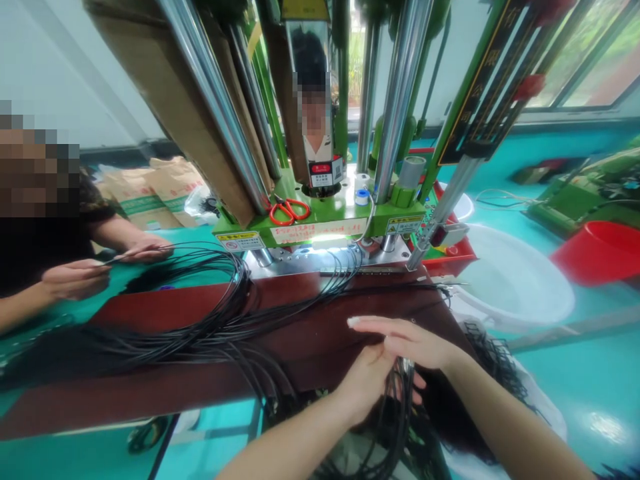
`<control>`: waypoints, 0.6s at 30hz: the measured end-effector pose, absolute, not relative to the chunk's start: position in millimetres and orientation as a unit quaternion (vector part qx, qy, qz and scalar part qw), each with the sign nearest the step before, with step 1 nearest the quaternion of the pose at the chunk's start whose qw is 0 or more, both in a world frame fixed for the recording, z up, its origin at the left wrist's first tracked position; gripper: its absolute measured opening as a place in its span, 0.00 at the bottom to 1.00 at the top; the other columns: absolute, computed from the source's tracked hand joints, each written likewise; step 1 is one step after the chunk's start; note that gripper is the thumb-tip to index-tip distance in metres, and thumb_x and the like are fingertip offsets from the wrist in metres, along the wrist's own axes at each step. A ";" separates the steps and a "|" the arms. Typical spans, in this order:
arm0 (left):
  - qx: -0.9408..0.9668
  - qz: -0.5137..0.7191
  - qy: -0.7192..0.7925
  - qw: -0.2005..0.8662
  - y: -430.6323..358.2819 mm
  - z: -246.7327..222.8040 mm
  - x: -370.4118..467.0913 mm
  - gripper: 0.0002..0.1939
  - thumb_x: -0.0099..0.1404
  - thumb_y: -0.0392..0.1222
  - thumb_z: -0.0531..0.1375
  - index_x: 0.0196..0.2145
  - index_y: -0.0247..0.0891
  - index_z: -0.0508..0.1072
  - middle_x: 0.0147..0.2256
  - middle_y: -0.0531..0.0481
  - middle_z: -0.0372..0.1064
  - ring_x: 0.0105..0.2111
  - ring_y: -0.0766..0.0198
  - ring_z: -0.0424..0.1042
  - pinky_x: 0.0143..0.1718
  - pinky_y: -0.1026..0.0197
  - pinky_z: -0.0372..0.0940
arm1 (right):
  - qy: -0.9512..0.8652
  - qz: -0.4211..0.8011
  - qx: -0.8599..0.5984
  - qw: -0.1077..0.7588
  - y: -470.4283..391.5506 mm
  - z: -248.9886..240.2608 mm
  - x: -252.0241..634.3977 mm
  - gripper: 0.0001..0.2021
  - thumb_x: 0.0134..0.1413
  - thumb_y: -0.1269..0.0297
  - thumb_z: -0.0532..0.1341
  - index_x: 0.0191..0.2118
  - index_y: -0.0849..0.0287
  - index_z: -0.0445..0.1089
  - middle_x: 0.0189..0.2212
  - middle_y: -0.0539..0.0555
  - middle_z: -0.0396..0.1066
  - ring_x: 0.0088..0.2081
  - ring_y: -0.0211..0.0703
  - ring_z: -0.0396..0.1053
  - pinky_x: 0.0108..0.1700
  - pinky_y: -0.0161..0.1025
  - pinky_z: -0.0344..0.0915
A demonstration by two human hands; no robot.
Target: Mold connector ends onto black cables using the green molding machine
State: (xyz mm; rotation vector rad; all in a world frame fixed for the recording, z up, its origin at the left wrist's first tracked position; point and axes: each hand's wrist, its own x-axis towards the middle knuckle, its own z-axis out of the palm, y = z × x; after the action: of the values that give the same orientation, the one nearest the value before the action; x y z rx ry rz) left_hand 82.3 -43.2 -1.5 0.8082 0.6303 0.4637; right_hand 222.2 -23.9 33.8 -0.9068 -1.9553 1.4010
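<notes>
At the lower centre, my left hand [367,380] is wrapped round a bundle of black cables [400,413], which hangs down toward my lap. My right hand [417,340] lies over the top of the bundle and touches my left hand, its index finger stretched out to the left. The bundle's ends show between the two hands. More black cables [200,333] lie in long curves across the dark red table [300,293], some reaching the lit opening at the base of the green machine [320,223].
Red-handled scissors [290,212] and a blue-white tape roll [361,197] rest on the machine. At left, a person's hands [75,279] hold a cable. A white tub [520,280] and a red bucket [603,253] stand at right.
</notes>
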 end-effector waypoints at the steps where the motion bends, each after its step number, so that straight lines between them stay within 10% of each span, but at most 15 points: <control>1: 0.362 0.231 0.309 0.849 -44.3 -2.0 85.1 0.31 0.55 0.64 0.50 0.35 0.29 0.68 0.24 0.43 0.69 0.19 0.64 0.69 0.21 0.63 0.62 | -0.721 0.523 -0.350 0.290 -24.3 32.8 222.3 0.22 0.58 0.53 0.48 0.54 0.56 0.61 0.56 0.56 0.57 0.57 0.45 0.53 0.56 0.45 0.50; 4: 0.324 0.257 0.322 0.852 -46.4 -4.9 92.6 0.28 0.53 0.65 0.51 0.31 0.32 0.64 0.18 0.51 0.63 0.13 0.67 0.63 0.15 0.65 0.58 | -0.680 0.560 -0.375 0.289 -24.1 32.7 224.7 0.21 0.57 0.56 0.48 0.55 0.54 0.60 0.56 0.55 0.57 0.48 0.46 0.65 0.37 0.35 0.68; 8: 0.360 0.297 0.333 0.819 -49.1 -8.1 96.3 0.24 0.55 0.61 0.52 0.28 0.34 0.62 0.17 0.56 0.57 0.12 0.73 0.55 0.13 0.68 0.51 | -0.622 0.641 -0.370 0.256 -24.4 36.8 225.4 0.22 0.56 0.57 0.50 0.57 0.49 0.54 0.60 0.57 0.48 0.31 0.36 0.72 0.19 0.26 0.65; 14: 0.363 0.322 0.318 0.815 -50.6 -7.1 88.5 0.18 0.54 0.53 0.58 0.25 0.34 0.61 0.18 0.56 0.57 0.17 0.74 0.56 0.18 0.68 0.52 | -0.686 0.591 -0.350 0.238 -25.7 43.5 214.1 0.28 0.50 0.59 0.58 0.58 0.49 0.53 0.61 0.54 0.43 0.55 0.53 0.56 0.27 0.29 0.68; 18: 0.311 0.299 0.308 0.848 -39.8 -3.1 79.7 0.18 0.55 0.54 0.56 0.32 0.36 0.60 0.19 0.55 0.60 0.16 0.71 0.59 0.17 0.66 0.56 | -0.723 0.495 -0.408 0.255 0.6 41.2 216.7 0.24 0.55 0.58 0.52 0.58 0.51 0.54 0.57 0.55 0.54 0.47 0.47 0.64 0.37 0.38 0.68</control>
State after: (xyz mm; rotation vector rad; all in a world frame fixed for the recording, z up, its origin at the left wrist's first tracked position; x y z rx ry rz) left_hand 79.7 -39.8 -3.1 0.6552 0.6488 0.6301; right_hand 216.7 0.6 41.2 -1.1079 -1.9646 1.3446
